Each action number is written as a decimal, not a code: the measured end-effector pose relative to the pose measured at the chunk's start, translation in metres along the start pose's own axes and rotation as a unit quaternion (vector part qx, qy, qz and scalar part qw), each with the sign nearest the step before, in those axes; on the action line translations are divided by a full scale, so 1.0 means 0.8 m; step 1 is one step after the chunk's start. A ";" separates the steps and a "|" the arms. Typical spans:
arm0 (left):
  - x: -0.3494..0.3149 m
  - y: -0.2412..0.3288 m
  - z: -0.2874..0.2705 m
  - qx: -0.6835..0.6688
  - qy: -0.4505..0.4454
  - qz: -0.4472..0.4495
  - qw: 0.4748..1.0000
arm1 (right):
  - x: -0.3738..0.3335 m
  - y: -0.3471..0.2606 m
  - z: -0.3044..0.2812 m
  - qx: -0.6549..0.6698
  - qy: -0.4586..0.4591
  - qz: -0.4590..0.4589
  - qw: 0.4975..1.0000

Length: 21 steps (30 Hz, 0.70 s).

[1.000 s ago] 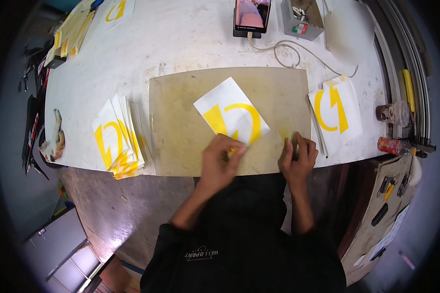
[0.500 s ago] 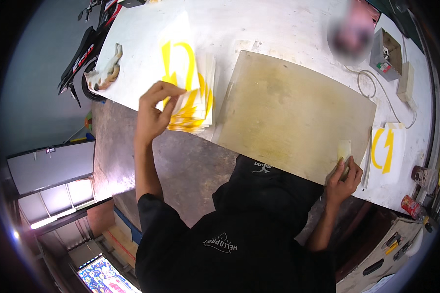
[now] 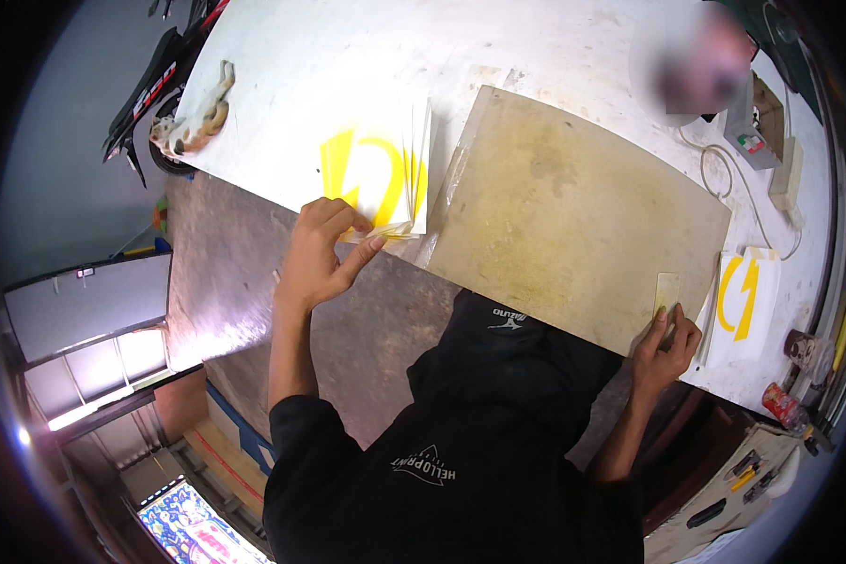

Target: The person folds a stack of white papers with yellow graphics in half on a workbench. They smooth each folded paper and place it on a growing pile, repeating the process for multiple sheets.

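Observation:
Pinched between the thumb and fingers of my left hand point(image 3: 324, 252) is the near edge of a stack of white sheets point(image 3: 378, 169) with bold yellow shapes. The stack lies on the white table, left of a worn tan board point(image 3: 573, 207); how many sheets are in the pinch cannot be made out. At the board's near right corner, my right hand point(image 3: 665, 350) grips a small clear rectangular plate point(image 3: 667, 289), its fingers closed about the lower end. Right of that hand lies a smaller pile of yellow-marked white sheets point(image 3: 748, 299).
A calico cat point(image 3: 197, 130) lies at the table's left edge, near a motorcycle point(image 3: 146, 94). At the far right are a grey open box point(image 3: 754, 122), a looped cable point(image 3: 714, 169) and a blurred person point(image 3: 700, 66). A red-labelled bottle point(image 3: 784, 404) stands near the right corner.
My left hand has come nearer to me, from the stack's left side to its near edge. The sheets, fanned before, now lie flatter. My right hand keeps its place on the plate.

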<state>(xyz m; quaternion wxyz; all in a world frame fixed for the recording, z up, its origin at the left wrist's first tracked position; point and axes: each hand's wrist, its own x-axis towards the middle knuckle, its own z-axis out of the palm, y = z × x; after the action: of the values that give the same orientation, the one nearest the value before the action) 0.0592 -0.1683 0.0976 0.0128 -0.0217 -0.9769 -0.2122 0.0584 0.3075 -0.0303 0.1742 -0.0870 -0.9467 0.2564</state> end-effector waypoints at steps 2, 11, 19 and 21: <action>-0.001 -0.008 0.002 -0.010 0.020 0.001 1.000 | 0.005 -0.009 -0.001 0.016 0.025 0.029 0.999; 0.003 -0.101 0.009 -0.209 0.238 -0.269 0.910 | 0.037 -0.207 0.036 0.344 -0.226 -0.085 0.907; 0.102 -0.106 -0.014 -0.300 -0.016 -0.395 0.868 | 0.035 -0.425 0.201 0.414 -0.378 0.022 0.828; 0.108 -0.110 -0.006 -0.307 -0.052 -0.384 0.870 | 0.016 -0.437 0.232 0.416 -0.353 0.038 0.837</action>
<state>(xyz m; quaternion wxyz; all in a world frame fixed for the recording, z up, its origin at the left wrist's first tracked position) -0.0309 -0.2470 0.0686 -0.1281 0.3409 -0.7934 -0.4877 -0.0496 -0.0719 0.0039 -0.1619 0.0543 -0.7441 0.6459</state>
